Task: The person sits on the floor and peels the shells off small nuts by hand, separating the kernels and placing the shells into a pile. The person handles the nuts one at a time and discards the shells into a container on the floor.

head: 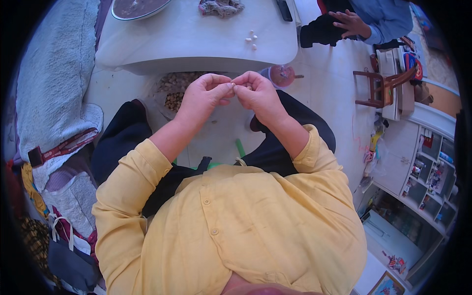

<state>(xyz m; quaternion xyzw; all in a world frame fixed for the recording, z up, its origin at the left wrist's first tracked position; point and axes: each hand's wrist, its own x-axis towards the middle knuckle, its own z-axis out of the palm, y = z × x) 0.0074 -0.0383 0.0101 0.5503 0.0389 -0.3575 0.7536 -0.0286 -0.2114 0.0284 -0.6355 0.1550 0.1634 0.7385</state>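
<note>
My left hand (202, 95) and my right hand (259, 93) meet fingertip to fingertip above the floor, just in front of the table. A small pale nut (233, 84) is pinched between them, mostly hidden by the fingers. Another small tan piece (249, 88) shows in the curl of my right fingers. Below and beyond my left hand, a clear plastic bag (156, 97) on the floor holds many tan nuts in their shells, probably peanuts (173, 101). Several pale kernels (254, 47) lie on the white table (177, 44) near its front edge.
A white bowl (142, 16) of brownish contents, a crumpled knitted cloth (221, 7) and a dark handheld object (284, 10) rest on the table. A reddish container (282, 75) stands beyond my right hand. Another person's hand (348, 24) is at upper right. A covered sofa (55, 73) flanks the left.
</note>
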